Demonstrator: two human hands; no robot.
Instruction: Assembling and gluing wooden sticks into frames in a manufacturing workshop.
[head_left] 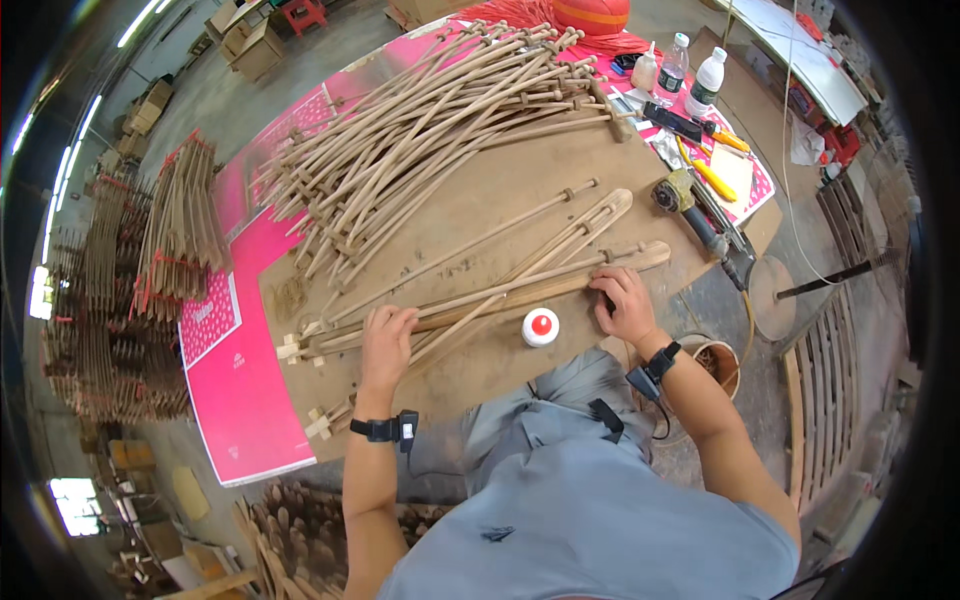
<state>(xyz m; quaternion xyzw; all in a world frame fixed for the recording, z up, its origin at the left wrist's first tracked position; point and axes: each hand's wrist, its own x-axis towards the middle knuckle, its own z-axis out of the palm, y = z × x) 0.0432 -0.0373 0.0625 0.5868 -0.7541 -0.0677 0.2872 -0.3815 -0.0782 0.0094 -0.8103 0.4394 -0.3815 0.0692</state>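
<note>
A long, flat wooden piece (pixel 548 291) with a rounded right end lies across the table in front of me, a thin knobbed wooden rod (pixel 465 297) along it. My left hand (pixel 387 345) closes on the left part of this piece. At its right end, my right hand (pixel 622 300) has its fingers curled over the near edge. A second round-ended wooden piece (pixel 600 208) crosses beneath at a slant, and a single knobbed rod (pixel 500 228) lies behind. Pale block-like ends (pixel 288 347) show at the left. A white bottle with a red cap (pixel 540 327) stands between my hands.
A large heap of knobbed rods (pixel 430 120) covers the table's far side. At right lie an air tool (pixel 690 215), yellow-handled pliers (pixel 712 178) and plastic bottles (pixel 708 80). A bucket (pixel 722 368) stands below the right edge; bundled wooden strips (pixel 180 230) stand left.
</note>
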